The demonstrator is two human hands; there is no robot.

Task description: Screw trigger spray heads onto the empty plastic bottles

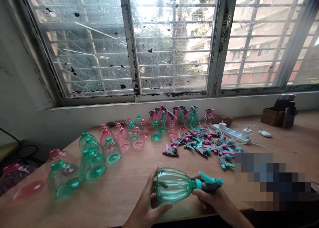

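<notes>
A clear green spray bottle (174, 184) lies on its side in the air above the table's front edge. Its grey and teal trigger head (210, 184) sits at the neck and points right. My left hand (152, 198) wraps round the bottle's base end, thumb below and fingers behind. At the neck, just under the trigger head, my right hand (208, 198) has its fingers closed; part of them is hidden behind the bottle. Beyond the hands lies a pile of loose trigger heads (204, 141) in pink, teal and grey.
Green bottles without heads (93, 165) and pink ones (123, 138) stand to the left. Several bottles with heads (184, 120) line the window wall. A white power strip (231, 133) with cables and a cardboard box (272, 116) are at the right. A blurred patch covers the right front.
</notes>
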